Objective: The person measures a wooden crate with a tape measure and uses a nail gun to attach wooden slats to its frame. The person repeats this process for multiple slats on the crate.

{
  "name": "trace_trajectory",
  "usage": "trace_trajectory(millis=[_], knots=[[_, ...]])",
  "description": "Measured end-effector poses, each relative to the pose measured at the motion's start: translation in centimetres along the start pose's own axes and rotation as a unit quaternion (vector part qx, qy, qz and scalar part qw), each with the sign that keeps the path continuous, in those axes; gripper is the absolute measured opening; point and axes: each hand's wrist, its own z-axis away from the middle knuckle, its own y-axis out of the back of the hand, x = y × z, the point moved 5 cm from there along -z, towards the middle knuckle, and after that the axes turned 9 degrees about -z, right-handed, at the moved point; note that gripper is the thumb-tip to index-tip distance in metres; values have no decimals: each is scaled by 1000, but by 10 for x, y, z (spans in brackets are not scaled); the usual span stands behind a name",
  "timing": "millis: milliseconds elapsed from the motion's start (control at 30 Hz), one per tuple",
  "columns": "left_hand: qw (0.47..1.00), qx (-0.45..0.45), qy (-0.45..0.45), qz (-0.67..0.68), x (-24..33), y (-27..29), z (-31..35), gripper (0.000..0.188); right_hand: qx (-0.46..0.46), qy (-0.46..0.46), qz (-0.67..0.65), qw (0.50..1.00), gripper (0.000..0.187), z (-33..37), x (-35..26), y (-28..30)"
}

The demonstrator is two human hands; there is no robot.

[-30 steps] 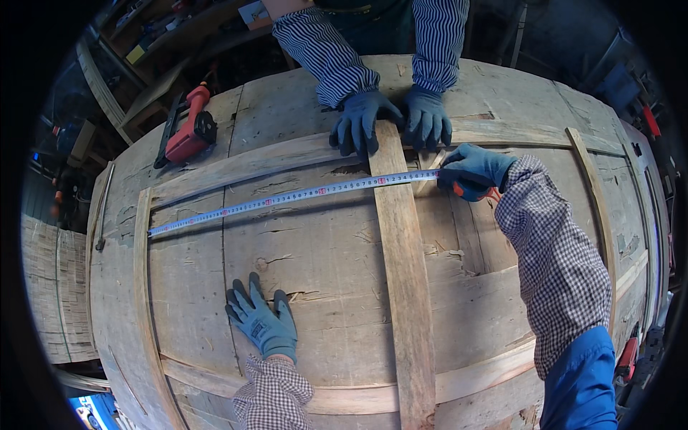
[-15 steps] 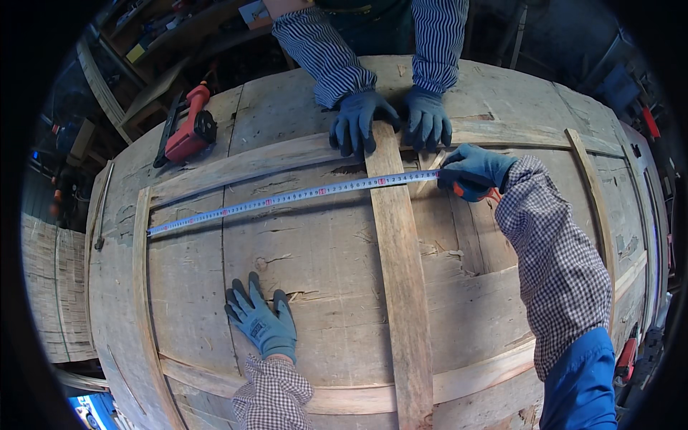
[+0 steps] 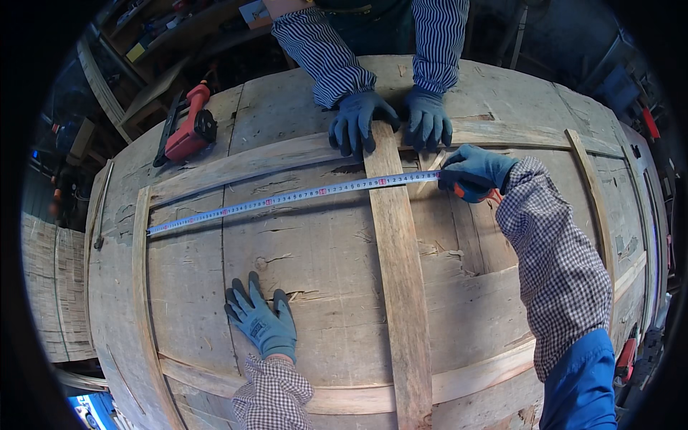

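My right hand (image 3: 479,166), in a blue-grey glove, is closed round an orange and dark tape measure (image 3: 471,193). Its pale blade (image 3: 294,197) runs left across the wooden frame to the left slat (image 3: 143,279). On the way it crosses the upper part of the middle slat (image 3: 401,272). My left hand (image 3: 264,322), gloved too, lies flat with fingers spread on the worn wooden tabletop (image 3: 322,287). Opposite me, a co-worker's gloved hands (image 3: 358,123) rest at the middle slat's far end, one on each side.
A red and black nail gun (image 3: 190,132) lies at the far left of the table. The far rail (image 3: 247,163) and near rail (image 3: 351,400) run crosswise. Another slat (image 3: 596,193) stands at the right. Stacked wood strips (image 3: 54,287) are left of the table.
The far part of the middle slat has shifted very slightly left under the tape blade. My hands and the tape measure stay in place.
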Motion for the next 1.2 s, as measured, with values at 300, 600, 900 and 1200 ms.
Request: trace_trajectory(millis=[300,600,900,1200], knots=[[1000,11,2,-6,0,1,1,54,-12,12,-2,1000,26,2,-1,-2],[1000,14,0,-8,2,1,1,54,-3,2,-31,1000,24,1,2,-4],[1000,-6,-5,-2,0,-1,0,59,-4,24,-49,998,23,-1,0,-5],[1000,13,0,-12,1,1,0,54,-5,30,-36,999,23,1,-3,-4]])
